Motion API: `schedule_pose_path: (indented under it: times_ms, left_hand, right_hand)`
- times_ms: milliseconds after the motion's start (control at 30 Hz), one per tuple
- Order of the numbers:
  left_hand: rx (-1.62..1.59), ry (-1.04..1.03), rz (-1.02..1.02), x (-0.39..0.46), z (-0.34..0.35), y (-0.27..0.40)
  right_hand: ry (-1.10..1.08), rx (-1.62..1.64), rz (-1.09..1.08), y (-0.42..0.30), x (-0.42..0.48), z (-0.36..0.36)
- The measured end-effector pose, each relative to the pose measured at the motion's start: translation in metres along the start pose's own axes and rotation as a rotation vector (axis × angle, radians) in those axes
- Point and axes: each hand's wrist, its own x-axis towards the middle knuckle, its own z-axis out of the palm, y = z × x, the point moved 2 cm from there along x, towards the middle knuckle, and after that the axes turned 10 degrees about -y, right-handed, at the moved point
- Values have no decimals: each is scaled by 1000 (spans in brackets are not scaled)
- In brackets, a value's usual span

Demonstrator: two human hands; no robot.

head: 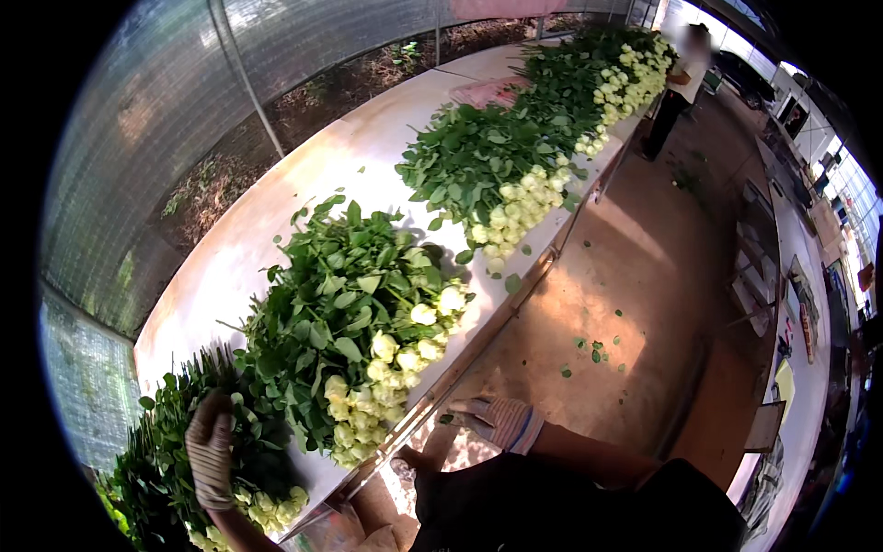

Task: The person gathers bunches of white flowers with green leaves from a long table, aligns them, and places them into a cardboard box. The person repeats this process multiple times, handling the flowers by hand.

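My left hand [210,448], in a striped knit glove, reaches over a shaded bunch of cream roses [272,510] at the lower left. Its fingers are among the green stems and leaves, and whether they grip any is hidden. My right hand [500,417], in a similar glove, hangs past the table's front edge, fingers a little apart. A small leaf [446,419] shows by its fingertips; I cannot tell if it touches them. Between my hands lies a large leafy heap of cream roses [345,297], blooms towards the front edge and stems towards the back.
The long white table [207,290] curves away, bearing another rose heap [483,165] and more roses [586,76] beyond. A person [679,90] stands at its far end. Loose leaves [597,352] lie on the floor. A second table [807,393] runs along the right.
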Motion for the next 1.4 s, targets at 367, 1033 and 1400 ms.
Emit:
schedule_pose_path:
  times_ms: [367,1033,1400]
  left_hand:
    - [-457,-976,-125,162,422,155]
    - [-356,-1179,86,444,722,319]
    - [-805,-177,-385,591,826,321]
  right_hand:
    - [269,79,688,228,-102,-211]
    - [-35,-382,696,493,136,-586]
    - [-122,129,477,691,246,-601]
